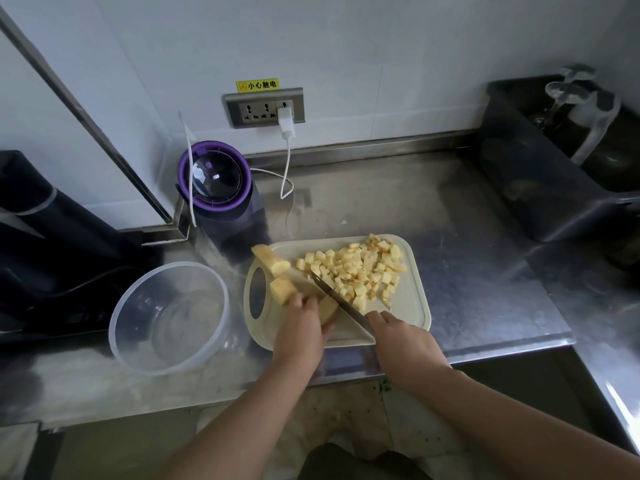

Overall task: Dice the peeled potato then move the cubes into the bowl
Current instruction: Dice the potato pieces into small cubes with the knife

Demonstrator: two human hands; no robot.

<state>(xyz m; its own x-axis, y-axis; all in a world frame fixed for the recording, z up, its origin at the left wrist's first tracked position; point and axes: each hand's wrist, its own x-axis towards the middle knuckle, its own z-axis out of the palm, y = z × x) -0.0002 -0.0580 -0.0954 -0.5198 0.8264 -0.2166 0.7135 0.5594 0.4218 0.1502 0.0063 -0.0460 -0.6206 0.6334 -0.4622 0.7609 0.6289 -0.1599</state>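
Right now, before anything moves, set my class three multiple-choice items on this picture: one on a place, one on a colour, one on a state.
1. The bowl stands: A left of the board; B right of it; C on it.
2. The gadget's ring is: A red; B purple; C green.
3. The bowl is: A full; B overturned; C empty.
Key: A, it sits beside the board's handle end. B, the ring shows purple. C, its clear inside holds nothing, and the cubes lie on the board.
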